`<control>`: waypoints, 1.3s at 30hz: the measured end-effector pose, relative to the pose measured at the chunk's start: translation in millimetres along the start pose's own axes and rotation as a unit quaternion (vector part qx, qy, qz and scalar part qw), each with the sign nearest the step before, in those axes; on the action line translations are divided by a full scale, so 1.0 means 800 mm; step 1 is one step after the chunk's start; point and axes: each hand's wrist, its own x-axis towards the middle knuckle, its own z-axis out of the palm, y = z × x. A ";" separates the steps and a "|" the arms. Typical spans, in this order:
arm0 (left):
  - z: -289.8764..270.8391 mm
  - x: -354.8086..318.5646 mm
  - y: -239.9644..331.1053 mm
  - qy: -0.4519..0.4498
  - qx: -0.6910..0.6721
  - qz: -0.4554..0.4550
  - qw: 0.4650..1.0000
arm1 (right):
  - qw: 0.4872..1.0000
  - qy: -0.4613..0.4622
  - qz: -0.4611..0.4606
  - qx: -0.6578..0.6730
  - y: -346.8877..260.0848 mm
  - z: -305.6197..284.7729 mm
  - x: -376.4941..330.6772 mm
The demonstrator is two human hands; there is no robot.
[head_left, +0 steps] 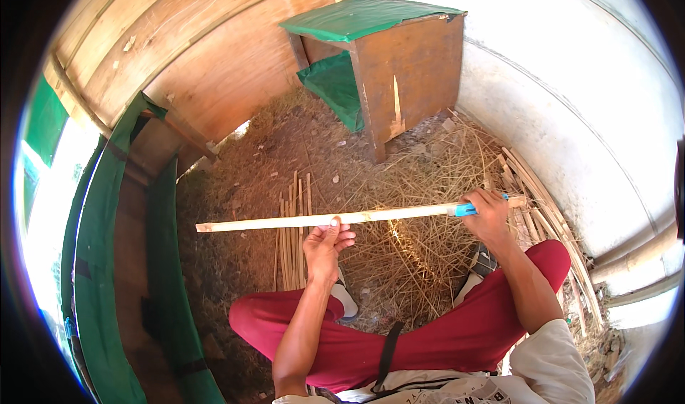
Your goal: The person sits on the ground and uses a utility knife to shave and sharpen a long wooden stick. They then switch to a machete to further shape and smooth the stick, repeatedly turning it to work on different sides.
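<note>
Over straw [410,265], pinching a pale wooden strip [278,223] in the left hand [326,249], gripping a blue tool [466,209] against it in the closed right hand [488,215].

Ply wall [239,51] lt, white wall [564,69] rt, dirt flr [264,144], green-topped cabinet [428,65]

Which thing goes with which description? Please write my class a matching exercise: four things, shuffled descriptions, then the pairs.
1. left hand
2. right hand
3. trousers
4. wooden desk

A. dark red
B. thumb against the bamboo strip near its middle
C. topped with green sheeting
D. closed around the blue tool

Pairs: 1-B; 2-D; 3-A; 4-C
</note>
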 end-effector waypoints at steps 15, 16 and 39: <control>0.018 -0.009 -0.018 -0.041 0.081 -0.107 0.990 | 0.998 -0.026 -0.054 -0.026 0.000 0.002 -0.004; 0.017 -0.010 -0.018 -0.037 0.087 -0.110 0.989 | 0.998 -0.029 -0.058 -0.026 -0.003 0.001 -0.003; -0.009 0.000 -0.045 -0.052 0.249 -0.153 0.955 | 0.994 -0.077 -0.044 -0.058 0.012 0.006 -0.012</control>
